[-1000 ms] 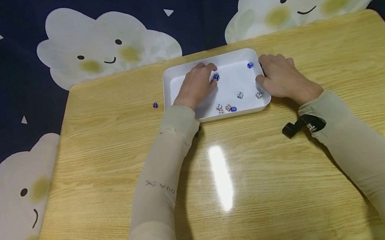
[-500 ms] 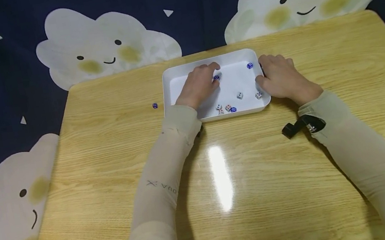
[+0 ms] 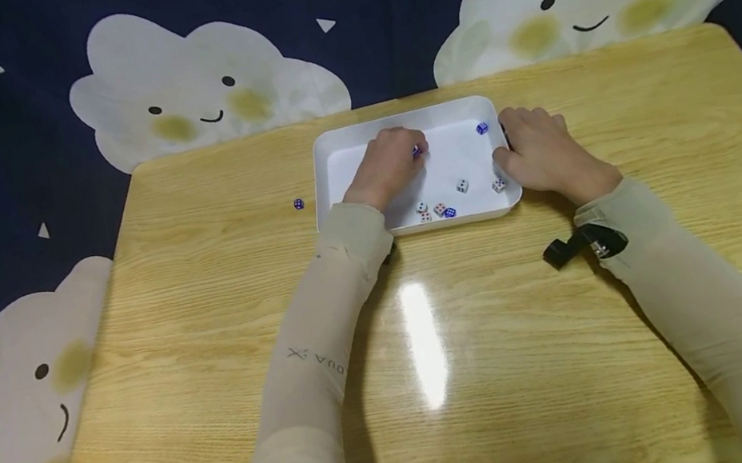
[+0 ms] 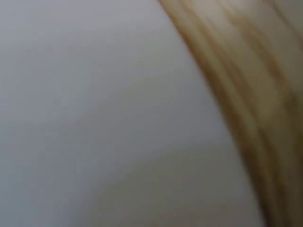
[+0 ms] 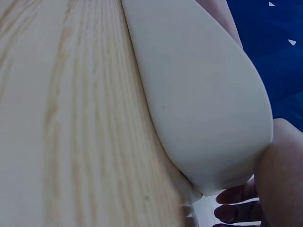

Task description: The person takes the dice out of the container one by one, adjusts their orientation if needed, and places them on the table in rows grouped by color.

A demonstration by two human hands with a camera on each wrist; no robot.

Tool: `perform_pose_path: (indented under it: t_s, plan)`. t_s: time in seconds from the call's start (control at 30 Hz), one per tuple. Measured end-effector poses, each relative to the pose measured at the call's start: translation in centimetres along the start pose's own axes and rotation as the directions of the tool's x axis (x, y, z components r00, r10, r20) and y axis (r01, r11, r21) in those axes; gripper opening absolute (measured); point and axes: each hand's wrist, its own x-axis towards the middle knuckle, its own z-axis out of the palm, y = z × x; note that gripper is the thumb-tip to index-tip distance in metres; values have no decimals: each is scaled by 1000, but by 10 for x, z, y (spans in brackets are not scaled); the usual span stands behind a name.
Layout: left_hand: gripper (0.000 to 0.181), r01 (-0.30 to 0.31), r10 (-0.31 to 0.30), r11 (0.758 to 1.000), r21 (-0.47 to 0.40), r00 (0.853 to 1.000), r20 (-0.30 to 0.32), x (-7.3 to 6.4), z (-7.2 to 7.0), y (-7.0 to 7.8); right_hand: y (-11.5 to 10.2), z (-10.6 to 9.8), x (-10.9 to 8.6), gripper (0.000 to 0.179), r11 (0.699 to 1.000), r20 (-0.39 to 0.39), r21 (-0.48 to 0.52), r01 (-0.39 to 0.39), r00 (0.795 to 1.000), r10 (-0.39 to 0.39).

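In the head view a white plastic tray [image 3: 450, 158] lies near the table's far edge. My left hand [image 3: 384, 168] reaches into it, pinching a blue die [image 3: 416, 151] between thumb and fingers, which partly cover it. At the tray's right end my right hand [image 3: 542, 152] grips the side wall, thumb at the rim and fingers outside. Another blue die [image 3: 482, 128] sits inside near that end. White dice [image 3: 462, 185] and a blue die [image 3: 451, 212] lie along the near side. The left wrist view is blurred, with only the tray wall [image 4: 94, 94] and wood visible.
One blue die [image 3: 299, 204] rests on the wooden table [image 3: 212, 329], left of the tray. Behind the table hangs a dark blue cloth [image 3: 381, 19] with smiling clouds. A black strap mount [image 3: 566, 249] juts from my right wrist.
My left hand has moved slightly right, and its fingers have come together on the blue die. The right hand stays at the tray's end.
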Motion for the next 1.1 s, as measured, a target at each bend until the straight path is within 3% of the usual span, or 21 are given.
perform_pose_path:
  t_s: [0.23,0.57,0.87,1.1]
  plan:
    - [21,-2,2,1000,-15,1000,18,-4,1,-1,1,3,-1,53,1000,1,5,-4,1000,4]
    - [23,16,-15,1000,-12,998,64,-15,-8,1,2,3,0,52,1000,2,0,-3,1000,3]
    - [27,-17,17,1000,15,1000,18,-29,-19,3,1,1,1,54,1000,-4,-19,-10,1000,10]
    - [25,-47,48,999,11,997,-54,-47,-28,0,0,0,-2,55,998,-23,-59,19,1000,-20]
